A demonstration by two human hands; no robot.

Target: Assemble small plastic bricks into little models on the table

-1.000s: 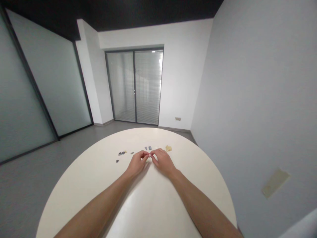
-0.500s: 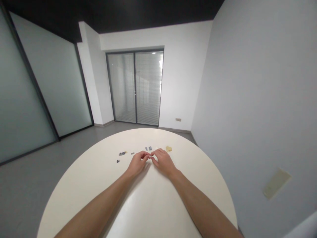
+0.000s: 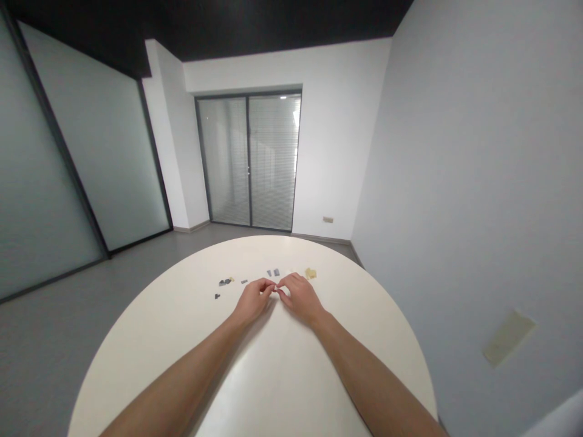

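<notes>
My left hand (image 3: 253, 300) and my right hand (image 3: 300, 297) meet over the middle of the round white table (image 3: 268, 376), fingertips pinched together. Between them is a tiny pale thing, too small to name and mostly covered by the fingers. Just beyond the fingertips lie two small grey pieces (image 3: 276, 272). Beside my right hand, on its far side, is a cluster of yellow pieces (image 3: 310, 274). A small grey piece (image 3: 244, 281) rests left of my left hand.
Farther left on the table are several dark pieces (image 3: 225, 282) in a group, and a single dark piece (image 3: 217, 296) lies nearer. The table's rounded far edge is close behind the pieces. A wall (image 3: 464, 182) stands to the right, and a glazed door (image 3: 248, 161) is at the back.
Both hands stay in nearly the same place, with only a very slight shift at the fingertips. The pieces on the table have not moved.
</notes>
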